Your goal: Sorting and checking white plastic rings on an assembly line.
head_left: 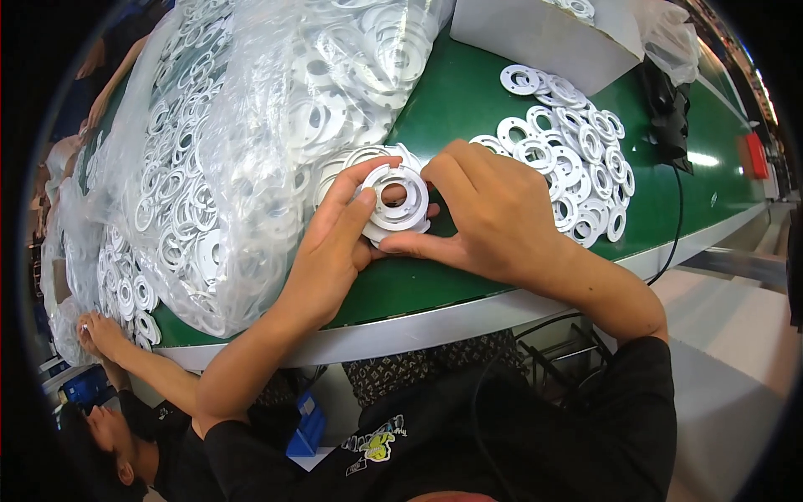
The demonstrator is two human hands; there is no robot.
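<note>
Between my two hands is a white plastic ring [395, 219] with a stepped inner rim and a round hole in its middle. My left hand [337, 222] grips it from the left, thumb on its face and fingers behind. From the right, my right hand [493, 213] pinches its edge, thumb at the lower rim and curled fingers at the upper right. Just behind the held piece, more white rings [368, 154] lie on the green table [452, 92]. What the fingertips behind the ring touch is hidden.
A large clear plastic bag [251, 125] full of white rings covers the left. Loose rings [577, 159] are heaped at right, near a white box [544, 38]. A black device [669, 117] trails a cable. Another person's hand [100, 336] is at far left, by more rings.
</note>
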